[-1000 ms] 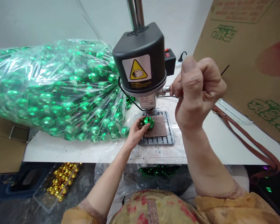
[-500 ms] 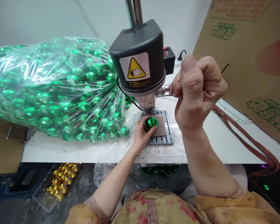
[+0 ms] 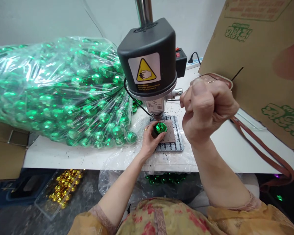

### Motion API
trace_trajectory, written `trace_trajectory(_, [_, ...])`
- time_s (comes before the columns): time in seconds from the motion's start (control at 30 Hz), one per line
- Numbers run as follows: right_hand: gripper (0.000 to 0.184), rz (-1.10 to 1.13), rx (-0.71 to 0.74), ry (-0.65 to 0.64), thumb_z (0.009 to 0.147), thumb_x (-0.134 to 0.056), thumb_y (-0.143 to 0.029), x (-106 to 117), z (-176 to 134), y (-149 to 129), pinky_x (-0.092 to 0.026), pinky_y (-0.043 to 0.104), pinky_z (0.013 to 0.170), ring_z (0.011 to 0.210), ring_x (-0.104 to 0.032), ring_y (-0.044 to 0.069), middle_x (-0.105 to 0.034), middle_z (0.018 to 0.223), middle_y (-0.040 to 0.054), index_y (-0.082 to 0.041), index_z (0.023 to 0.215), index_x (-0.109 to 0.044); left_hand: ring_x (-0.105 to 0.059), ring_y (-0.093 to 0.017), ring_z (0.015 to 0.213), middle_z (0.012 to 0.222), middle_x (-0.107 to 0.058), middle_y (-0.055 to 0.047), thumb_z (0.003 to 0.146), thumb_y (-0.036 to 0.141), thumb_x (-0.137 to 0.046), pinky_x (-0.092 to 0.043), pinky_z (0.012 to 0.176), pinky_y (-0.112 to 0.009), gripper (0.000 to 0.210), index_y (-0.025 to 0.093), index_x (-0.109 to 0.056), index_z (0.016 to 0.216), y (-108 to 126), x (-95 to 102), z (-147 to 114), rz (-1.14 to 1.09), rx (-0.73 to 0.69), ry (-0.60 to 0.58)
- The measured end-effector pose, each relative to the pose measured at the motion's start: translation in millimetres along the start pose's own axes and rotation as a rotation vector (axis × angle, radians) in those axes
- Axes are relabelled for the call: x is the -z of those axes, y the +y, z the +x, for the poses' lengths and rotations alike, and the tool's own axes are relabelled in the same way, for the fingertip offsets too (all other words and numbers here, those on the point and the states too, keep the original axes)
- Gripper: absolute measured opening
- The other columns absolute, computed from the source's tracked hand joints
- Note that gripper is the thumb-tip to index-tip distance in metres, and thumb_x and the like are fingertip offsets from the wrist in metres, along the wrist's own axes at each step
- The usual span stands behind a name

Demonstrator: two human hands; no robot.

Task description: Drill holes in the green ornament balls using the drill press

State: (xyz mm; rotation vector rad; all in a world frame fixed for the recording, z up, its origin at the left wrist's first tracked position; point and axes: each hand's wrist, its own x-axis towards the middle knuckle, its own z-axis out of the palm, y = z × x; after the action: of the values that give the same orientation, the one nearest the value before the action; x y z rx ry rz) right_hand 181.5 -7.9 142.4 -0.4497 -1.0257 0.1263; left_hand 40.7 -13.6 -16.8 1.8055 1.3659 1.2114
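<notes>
A small bench drill press (image 3: pixel 147 58) with a black head and a yellow warning sticker stands in front of me. My left hand (image 3: pixel 150 138) grips a shiny green faceted ball (image 3: pixel 161 128) between thumb and fingers. It steadies the ball on a brown square board (image 3: pixel 171 132) over the slotted metal base (image 3: pixel 180 143), just below the chuck (image 3: pixel 157 116). Up at the right of the drill head, my right hand (image 3: pixel 208 107) is closed in a fist at the press's feed lever (image 3: pixel 177 92). Most of the lever is hidden behind the fingers.
A big clear plastic bag of green balls (image 3: pixel 63 94) fills the left of the white table (image 3: pixel 63 156). At the right stand a cardboard box (image 3: pixel 257 65) and a brown strap (image 3: pixel 264 143). Gold balls (image 3: pixel 65 187) sit in a clear bin below. Dark shavings litter the base.
My right hand has tipped forward and down a little at the lever, baring more of the strap behind it. My left hand stays around the ball; the view has shifted slightly.
</notes>
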Motion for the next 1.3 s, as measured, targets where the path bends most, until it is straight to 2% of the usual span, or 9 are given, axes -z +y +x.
trace_trajectory(0.3, [0.049, 0.05, 0.049, 0.012, 0.093, -0.059, -0.028, 3, -9, 7, -0.024, 0.03, 0.046, 0.044, -0.022, 0.005, -0.023, 0.051, -0.0055, -0.02, 0.059, -0.024, -0.062, -0.03, 0.122, 0.125, -0.067, -0.012, 0.087, 0.046, -0.079, -0.05, 0.105, -0.046, 0.051, 0.025, -0.065, 0.131, -3, -1.4, -1, -0.002, -0.008, 0.011])
trace_trajectory(0.53, [0.051, 0.025, 0.099, -0.008, 0.092, -0.058, -0.023, 10, -16, 13, -0.027, 0.028, 0.046, 0.045, -0.026, 0.004, -0.023, 0.052, -0.0048, -0.019, 0.059, -0.02, -0.062, -0.029, 0.122, 0.125, -0.068, -0.011, 0.088, 0.045, -0.079, -0.05, 0.105, -0.044, 0.048, 0.025, -0.065, 0.13, -3, -1.2, -2, -0.016, -0.027, 0.007])
trace_trajectory(0.73, [0.048, 0.069, 0.152, -0.012, 0.09, -0.058, -0.02, 10, -17, 16, -0.024, 0.028, 0.046, 0.046, -0.024, 0.004, -0.023, 0.053, -0.005, -0.018, 0.058, -0.022, -0.061, -0.029, 0.124, 0.127, -0.068, -0.011, 0.088, 0.042, -0.079, -0.049, 0.106, -0.044, 0.049, 0.025, -0.065, 0.131, -3, -1.6, -1, -0.027, -0.026, 0.002])
trace_trajectory(1.03, [0.046, 0.116, 0.189, -0.07, 0.089, -0.056, -0.014, 16, -19, 17, -0.027, 0.028, 0.048, 0.046, -0.03, 0.003, -0.028, 0.053, -0.0056, -0.018, 0.059, -0.022, -0.06, -0.029, 0.124, 0.128, -0.067, -0.011, 0.089, 0.043, -0.078, -0.049, 0.106, -0.044, 0.048, 0.026, -0.065, 0.131, -2, -1.3, -2, -0.027, -0.01, -0.004])
trace_trajectory(1.13, [0.046, 0.117, 0.192, -0.084, 0.089, -0.056, -0.014, 17, -22, 18, -0.028, 0.027, 0.049, 0.047, -0.028, 0.003, -0.027, 0.053, -0.0058, -0.017, 0.059, -0.022, -0.061, -0.029, 0.123, 0.127, -0.068, -0.011, 0.088, 0.044, -0.078, -0.049, 0.106, -0.044, 0.049, 0.025, -0.065, 0.132, -4, -1.8, -2, -0.026, -0.026, 0.001])
trace_trajectory(1.2, [0.048, 0.08, 0.173, -0.043, 0.091, -0.056, -0.016, 14, -20, 15, -0.028, 0.027, 0.048, 0.046, -0.025, 0.002, -0.023, 0.053, -0.006, -0.017, 0.059, -0.02, -0.062, -0.029, 0.122, 0.125, -0.068, -0.011, 0.088, 0.045, -0.079, -0.05, 0.105, -0.043, 0.049, 0.025, -0.065, 0.131, -5, -2.5, -2, -0.022, -0.038, 0.015])
trace_trajectory(1.3, [0.051, 0.022, 0.05, 0.03, 0.092, -0.059, -0.021, 5, -8, 6, -0.025, 0.027, 0.047, 0.045, -0.025, 0.003, -0.022, 0.052, -0.006, -0.018, 0.058, -0.022, -0.063, -0.028, 0.121, 0.124, -0.069, -0.011, 0.087, 0.045, -0.079, -0.051, 0.104, -0.043, 0.05, 0.024, -0.066, 0.131, -6, -3.2, -2, -0.013, -0.049, 0.026])
